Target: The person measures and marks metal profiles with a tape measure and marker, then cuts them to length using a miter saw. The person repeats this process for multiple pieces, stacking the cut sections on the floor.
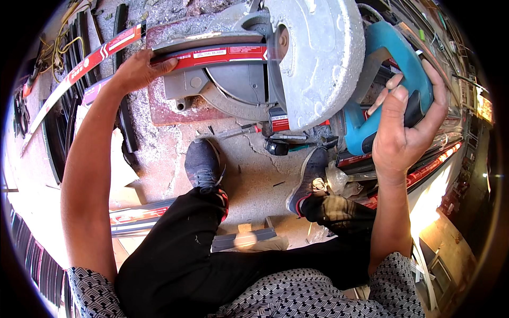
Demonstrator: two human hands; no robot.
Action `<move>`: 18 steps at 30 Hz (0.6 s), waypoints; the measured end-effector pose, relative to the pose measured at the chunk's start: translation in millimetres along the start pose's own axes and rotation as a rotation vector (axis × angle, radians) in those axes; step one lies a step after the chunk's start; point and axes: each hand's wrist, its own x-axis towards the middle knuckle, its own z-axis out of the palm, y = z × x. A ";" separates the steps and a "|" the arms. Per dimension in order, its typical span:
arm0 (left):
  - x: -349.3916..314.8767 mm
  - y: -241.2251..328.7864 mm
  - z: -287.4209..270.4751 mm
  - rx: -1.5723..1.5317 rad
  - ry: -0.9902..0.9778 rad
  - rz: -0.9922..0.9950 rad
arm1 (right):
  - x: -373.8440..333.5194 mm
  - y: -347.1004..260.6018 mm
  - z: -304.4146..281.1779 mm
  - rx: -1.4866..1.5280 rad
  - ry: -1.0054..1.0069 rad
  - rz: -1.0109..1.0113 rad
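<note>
A miter saw [323,63] with a dusty grey blade guard and a teal handle [413,58] stands before me. My right hand [400,127] is wrapped round that handle, its thumb toward me. Across the saw's grey base [238,87] lies a long profile strip [225,55] with a red printed film, resting along the fence. My left hand [139,71] grips the strip left of the blade guard, thumb on its near face and fingers partly hidden behind. The guard hides the blade and where the strip passes it.
Under the saw is a dusty red board [159,108]. A screwdriver [236,131] and a small black tool [276,147] lie on the floor near my shoes [202,163]. Another red-and-white strip [79,71] and several black profiles [124,122] are at left; wrapped bundles [432,165] lie at right.
</note>
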 end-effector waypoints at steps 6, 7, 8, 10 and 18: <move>4.1 -5.6 1.3 0.021 -0.023 0.003 | -0.6 -0.2 -1.0 -0.020 -0.012 -0.009; 4.4 -4.5 0.8 0.031 -0.022 0.008 | -0.6 -0.3 -1.3 -0.021 -0.011 -0.005; 4.9 -3.6 0.5 0.041 -0.022 0.014 | -0.7 -0.4 -1.5 -0.023 -0.010 -0.001; 4.9 -5.9 1.7 0.029 -0.018 0.016 | -1.0 -0.1 -1.1 -0.018 -0.013 -0.003; 0.3 3.4 -3.9 0.053 -0.018 -0.016 | -0.8 -0.3 -1.7 -0.008 -0.021 -0.001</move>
